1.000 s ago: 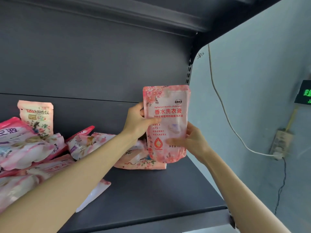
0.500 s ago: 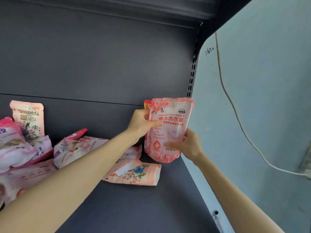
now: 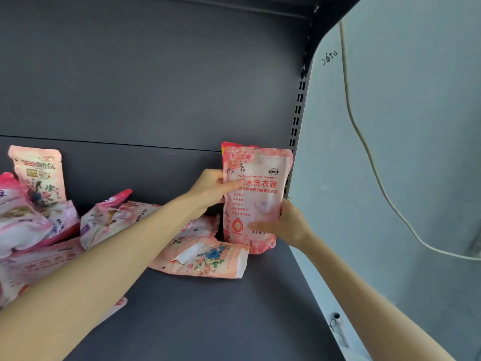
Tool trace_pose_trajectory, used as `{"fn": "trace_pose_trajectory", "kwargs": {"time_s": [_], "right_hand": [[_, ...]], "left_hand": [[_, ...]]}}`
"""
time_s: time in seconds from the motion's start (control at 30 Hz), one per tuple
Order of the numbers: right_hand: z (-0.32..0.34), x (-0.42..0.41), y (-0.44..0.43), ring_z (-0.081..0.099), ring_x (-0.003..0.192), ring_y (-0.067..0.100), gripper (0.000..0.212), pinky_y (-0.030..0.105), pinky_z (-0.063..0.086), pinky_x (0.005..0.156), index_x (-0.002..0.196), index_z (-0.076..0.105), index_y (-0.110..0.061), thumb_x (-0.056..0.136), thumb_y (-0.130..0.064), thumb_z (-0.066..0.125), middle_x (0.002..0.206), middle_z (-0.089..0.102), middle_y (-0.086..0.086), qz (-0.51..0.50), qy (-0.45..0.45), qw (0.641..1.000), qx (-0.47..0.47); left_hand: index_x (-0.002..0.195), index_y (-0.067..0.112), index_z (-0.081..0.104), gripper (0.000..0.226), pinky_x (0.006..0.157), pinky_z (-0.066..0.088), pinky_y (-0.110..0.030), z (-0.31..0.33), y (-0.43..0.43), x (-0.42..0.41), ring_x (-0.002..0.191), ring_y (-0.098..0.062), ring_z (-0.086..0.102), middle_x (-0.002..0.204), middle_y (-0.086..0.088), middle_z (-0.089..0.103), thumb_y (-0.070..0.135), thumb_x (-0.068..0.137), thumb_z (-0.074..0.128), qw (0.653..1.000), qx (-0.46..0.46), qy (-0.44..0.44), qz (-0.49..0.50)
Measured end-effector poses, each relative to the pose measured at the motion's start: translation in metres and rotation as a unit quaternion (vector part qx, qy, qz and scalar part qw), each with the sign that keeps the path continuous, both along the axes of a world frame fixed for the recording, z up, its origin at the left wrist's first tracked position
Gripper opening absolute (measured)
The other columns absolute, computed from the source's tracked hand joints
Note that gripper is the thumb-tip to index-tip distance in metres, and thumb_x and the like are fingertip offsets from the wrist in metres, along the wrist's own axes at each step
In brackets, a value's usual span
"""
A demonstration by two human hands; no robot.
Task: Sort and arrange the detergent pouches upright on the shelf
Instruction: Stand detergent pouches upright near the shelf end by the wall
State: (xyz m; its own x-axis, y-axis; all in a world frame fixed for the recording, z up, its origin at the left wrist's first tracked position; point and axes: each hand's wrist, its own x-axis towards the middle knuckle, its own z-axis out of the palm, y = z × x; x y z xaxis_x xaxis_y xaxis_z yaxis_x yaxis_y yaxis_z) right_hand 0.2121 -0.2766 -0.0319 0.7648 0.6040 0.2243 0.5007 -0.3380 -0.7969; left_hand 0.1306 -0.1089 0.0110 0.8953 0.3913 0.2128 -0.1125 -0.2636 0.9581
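Standing step: left hand (image 3: pixel 210 188) and right hand (image 3: pixel 283 226) both grip pink pouch (image 3: pixel 256 204) upright at shelf (image 3: pixel 208 321) right end. Next: seat base, release.

Pale blue-grey wall (image 3: pixel 416 126) with a white cable (image 3: pixel 364 142) hanging

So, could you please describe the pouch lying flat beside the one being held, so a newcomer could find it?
Look to the right end of the dark grey shelf, where the left hand and right hand hold an upright pink pouch. The flat pouch lies on the board at that pouch's lower left. Alone among its neighbours, it shows a blue flower and a white patch.
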Motion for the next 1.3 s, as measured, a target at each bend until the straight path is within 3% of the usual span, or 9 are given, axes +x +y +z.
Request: {"fn": "trace_pose_trajectory", "kwargs": {"time_s": [0.1, 0.2, 0.3, 0.5, 0.73, 0.9, 1.03, 1.13, 1.3], "right_hand": [[0.007, -0.004, -0.006, 0.062, 0.100, 0.016, 0.049, 0.029, 0.052, 0.087, 0.115, 0.056, -0.027, 0.073, -0.021, 0.080, 0.105, 0.064, -0.008, 0.015, -0.008, 0.999, -0.040], [0.014, -0.005, -0.013, 0.058, 0.092, 0.016, 0.045, 0.024, 0.048, 0.080, 0.119, 0.058, -0.021, 0.078, -0.028, 0.076, 0.103, 0.063, -0.004, -0.008, -0.050, 0.989, -0.136], [0.020, -0.008, -0.023, 0.058, 0.086, 0.020, 0.029, 0.027, 0.048, 0.072, 0.102, 0.059, -0.017, 0.080, -0.030, 0.072, 0.093, 0.062, -0.003, -0.037, -0.104, 0.972, -0.210], [0.032, -0.031, -0.034, 0.059, 0.098, 0.028, 0.041, 0.036, 0.052, 0.079, 0.117, 0.057, -0.013, 0.082, -0.032, 0.067, 0.112, 0.060, 0.007, -0.070, -0.197, 0.941, -0.267], [0.017, -0.070, -0.014, 0.058, 0.100, 0.019, 0.038, 0.029, 0.049, 0.082, 0.118, 0.060, -0.015, 0.087, -0.037, 0.063, 0.119, 0.060, 0.002, 0.040, -0.150, 0.973, -0.172], [-0.003, -0.087, 0.011, 0.060, 0.103, 0.030, 0.049, 0.042, 0.049, 0.091, 0.107, 0.065, -0.003, 0.089, -0.048, 0.054, 0.108, 0.067, 0.014, 0.068, -0.113, 0.967, -0.216], [-0.013, -0.096, 0.013, 0.061, 0.084, 0.023, 0.055, 0.036, 0.048, 0.075, 0.096, 0.067, -0.003, 0.085, -0.055, 0.053, 0.089, 0.069, 0.009, 0.050, -0.106, 0.971, -0.209], [-0.011, -0.105, 0.007, 0.055, 0.077, 0.016, 0.046, 0.028, 0.042, 0.069, 0.083, 0.064, -0.013, 0.081, -0.059, 0.060, 0.081, 0.061, -0.001, 0.045, -0.081, 0.972, -0.218], [-0.002, -0.125, -0.005, 0.055, 0.088, 0.017, 0.041, 0.024, 0.045, 0.068, 0.104, 0.058, -0.007, 0.082, -0.039, 0.069, 0.099, 0.056, 0.002, 0.072, 0.018, 0.970, -0.232]], "left_hand": [[0.103, 0.014, 0.067, 0.017, 0.082, 0.056, -0.038, 0.001, -0.001, -0.005, 0.099, -0.021, 0.064, 0.104, -0.002, 0.068, 0.024, 0.091, 0.060, 0.993, 0.109, 0.044, 0.014], [0.111, 0.012, 0.066, 0.026, 0.080, 0.054, -0.037, 0.004, -0.003, -0.014, 0.100, -0.026, 0.064, 0.110, -0.008, 0.068, 0.028, 0.093, 0.057, 0.969, 0.226, 0.094, 0.025], [0.107, 0.010, 0.068, 0.026, 0.082, 0.052, -0.034, 0.007, -0.006, -0.028, 0.096, -0.026, 0.066, 0.104, -0.009, 0.070, 0.029, 0.091, 0.060, 0.943, 0.307, 0.124, 0.031], [0.113, 0.011, 0.063, 0.032, 0.090, 0.050, -0.038, 0.011, -0.015, -0.067, 0.096, -0.020, 0.063, 0.105, -0.005, 0.068, 0.033, 0.090, 0.061, 0.900, 0.403, 0.153, 0.067], [0.109, 0.019, 0.063, 0.030, 0.084, 0.051, -0.036, -0.039, -0.013, -0.117, 0.096, -0.022, 0.062, 0.110, 0.000, 0.064, 0.041, 0.090, 0.056, 0.891, 0.386, 0.188, 0.150], [0.117, 0.015, 0.059, 0.039, 0.093, 0.046, -0.037, -0.081, -0.010, -0.138, 0.111, -0.023, 0.057, 0.122, -0.002, 0.061, 0.043, 0.091, 0.052, 0.906, 0.322, 0.193, 0.199], [0.135, 0.017, 0.044, 0.053, 0.094, 0.041, -0.036, -0.090, -0.017, -0.142, 0.120, -0.026, 0.051, 0.131, -0.004, 0.054, 0.050, 0.092, 0.045, 0.900, 0.334, 0.206, 0.190], [0.141, 0.021, 0.036, 0.055, 0.097, 0.040, -0.037, -0.089, -0.022, -0.145, 0.125, -0.027, 0.047, 0.135, -0.003, 0.052, 0.052, 0.095, 0.039, 0.899, 0.342, 0.217, 0.167], [0.130, 0.018, 0.050, 0.049, 0.095, 0.043, -0.036, -0.090, -0.023, -0.155, 0.119, -0.021, 0.053, 0.130, 0.001, 0.057, 0.051, 0.094, 0.042, 0.910, 0.337, 0.192, 0.143]]}}
